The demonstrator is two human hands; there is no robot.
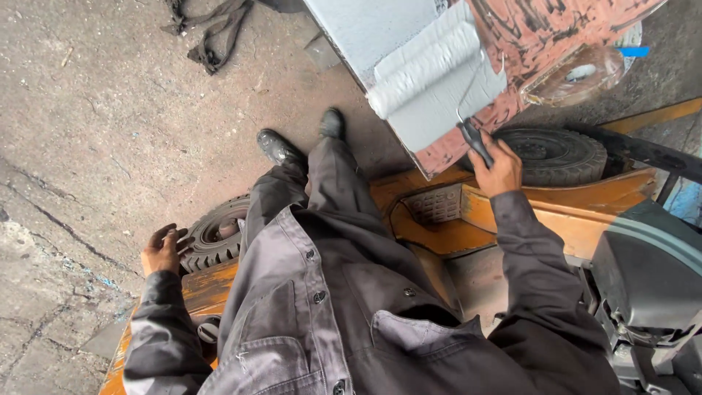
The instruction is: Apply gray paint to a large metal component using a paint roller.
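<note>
While the grey button-front work jacket point(322, 322) fills the nearest part of the view, the left hand point(162, 250) rests at nine o'clock with fingers spread and loosely curled, touching the tread of a small black rubber tyre point(213, 235). That tyre sits against the worn orange-painted metal body of a vehicle point(439, 227), which runs from seven o'clock across to three o'clock. A dark grey moulded cover point(647, 271) stands at four o'clock, beside the right sleeve. The right hand point(499, 170), at two o'clock, is wrapped tightly around the black handle of a paint roller point(431, 62), whose fat sleeve is loaded with pale grey paint and lies flat against a tilted metal panel point(439, 110) at one o'clock. Around the roller the panel is coated grey; toward its right edge it is rust-red with black streaks. A larger black tyre point(556, 155) lies just behind the right hand. Two black shoes point(300, 139) stand on the stained, cracked concrete floor point(95, 124) at twelve o'clock. Farther off, a dark rag point(212, 33) lies crumpled at eleven o'clock.
</note>
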